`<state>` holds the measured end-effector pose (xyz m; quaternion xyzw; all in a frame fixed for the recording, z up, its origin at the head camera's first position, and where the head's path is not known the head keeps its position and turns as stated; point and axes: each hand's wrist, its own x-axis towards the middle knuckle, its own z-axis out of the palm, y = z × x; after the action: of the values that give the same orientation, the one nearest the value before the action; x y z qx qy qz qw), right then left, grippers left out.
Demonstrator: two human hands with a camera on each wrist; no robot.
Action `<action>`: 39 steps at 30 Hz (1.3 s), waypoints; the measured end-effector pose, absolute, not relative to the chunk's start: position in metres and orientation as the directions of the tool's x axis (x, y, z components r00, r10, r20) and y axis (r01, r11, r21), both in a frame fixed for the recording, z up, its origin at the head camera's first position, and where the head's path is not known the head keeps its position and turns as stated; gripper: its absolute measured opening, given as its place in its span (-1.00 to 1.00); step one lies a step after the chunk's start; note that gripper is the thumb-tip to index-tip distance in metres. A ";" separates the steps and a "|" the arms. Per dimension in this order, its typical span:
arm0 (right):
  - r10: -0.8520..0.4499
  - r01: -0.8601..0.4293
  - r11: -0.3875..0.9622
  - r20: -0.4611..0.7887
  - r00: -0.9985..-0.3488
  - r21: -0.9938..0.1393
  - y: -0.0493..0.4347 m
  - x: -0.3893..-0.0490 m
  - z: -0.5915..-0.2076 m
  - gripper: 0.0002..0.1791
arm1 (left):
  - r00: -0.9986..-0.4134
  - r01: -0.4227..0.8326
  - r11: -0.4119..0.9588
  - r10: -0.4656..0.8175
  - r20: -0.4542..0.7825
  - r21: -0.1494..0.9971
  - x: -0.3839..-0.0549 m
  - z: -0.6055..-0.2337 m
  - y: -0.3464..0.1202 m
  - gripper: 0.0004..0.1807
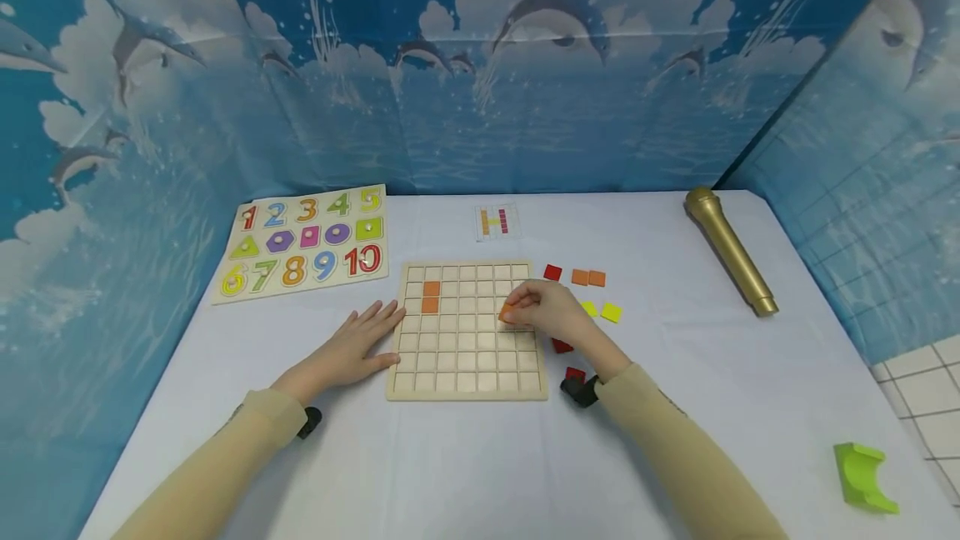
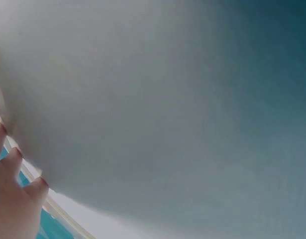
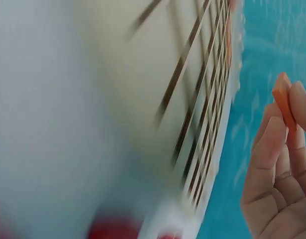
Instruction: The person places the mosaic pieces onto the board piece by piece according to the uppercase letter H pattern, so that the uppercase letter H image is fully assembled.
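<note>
Over the right part of a wooden grid board (image 1: 467, 342), my right hand (image 1: 549, 309) pinches an orange square tile (image 3: 284, 99) between thumb and fingers. Two orange tiles (image 1: 431, 297) sit one below the other in squares at the board's upper left. My left hand (image 1: 352, 350) lies flat with fingers spread, its fingertips at the board's left edge. Right of the board lie two more orange tiles (image 1: 588, 277), yellow tiles (image 1: 611, 312) and red tiles (image 1: 552, 272), some partly hidden by my right hand and wrist.
A small pattern card (image 1: 498, 222) lies behind the board. To the back left is a number and shape puzzle (image 1: 302, 243). A gold microphone (image 1: 731, 251) lies at the back right, and a green curved block (image 1: 864, 477) near the right front. A dolphin curtain (image 1: 480, 115) stands behind the table.
</note>
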<state>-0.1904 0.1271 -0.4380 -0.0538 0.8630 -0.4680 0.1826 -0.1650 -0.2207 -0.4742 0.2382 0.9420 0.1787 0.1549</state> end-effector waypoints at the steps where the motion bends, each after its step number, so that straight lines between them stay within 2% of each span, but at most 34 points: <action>1: -0.275 0.077 0.545 -0.265 -0.924 -0.835 0.117 -0.192 -0.439 -0.76 | -0.839 0.392 0.823 0.503 -0.208 0.410 -0.164 -0.475 -0.221 -0.16; 6: -0.327 0.066 0.502 -0.260 -0.909 -0.862 0.077 -0.201 -0.439 -0.80 | -0.844 0.392 0.825 0.498 -0.196 0.408 -0.164 -0.479 -0.221 -0.15; 18: -0.382 -0.043 0.611 -0.247 -0.890 -0.791 0.025 -0.218 -0.445 -0.86 | -0.842 0.385 0.830 0.495 -0.214 0.404 -0.165 -0.476 -0.221 -0.16; 27: -0.396 -0.101 0.693 -0.260 -0.881 -0.714 0.007 -0.219 -0.445 -0.91 | -0.840 0.416 0.816 0.514 -0.175 0.400 -0.164 -0.476 -0.222 -0.18; 39: -0.382 -0.133 0.757 -0.268 -0.885 -0.640 -0.003 -0.218 -0.449 -0.88 | -0.842 0.403 0.820 0.506 -0.185 0.405 -0.165 -0.476 -0.223 -0.18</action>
<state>-0.2179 -0.0028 -0.4490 -0.1403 0.9167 -0.3193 0.1950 -0.1650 -0.2226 -0.4762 0.2410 0.9431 0.1782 0.1438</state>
